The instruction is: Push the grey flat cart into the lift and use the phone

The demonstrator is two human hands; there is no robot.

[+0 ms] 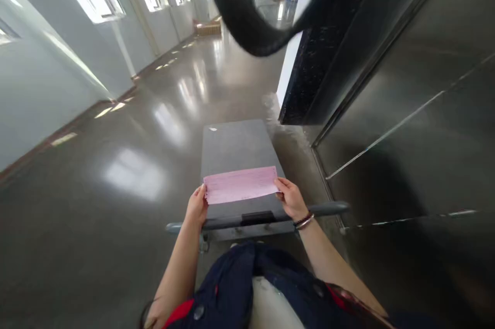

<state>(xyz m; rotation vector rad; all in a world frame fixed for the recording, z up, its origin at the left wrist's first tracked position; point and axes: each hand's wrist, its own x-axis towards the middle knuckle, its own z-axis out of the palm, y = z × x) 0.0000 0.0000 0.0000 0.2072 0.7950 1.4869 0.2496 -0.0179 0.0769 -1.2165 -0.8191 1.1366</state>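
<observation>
A pink sheet of paper is stretched out level between my two hands, above a grey flat cart. My left hand pinches its left end. At the right end, my right hand grips the paper between thumb and fingers, with a dark band and a light one round the wrist. Marks on the paper are too small to read. Just below the paper runs the cart's grey handle bar, with a black section in its middle.
A dark, shiny panelled surface stands close on the right, beside a black pillar. On the left is a pale wall with windows. A brown box lies far ahead. A blurred black loop hangs across the top.
</observation>
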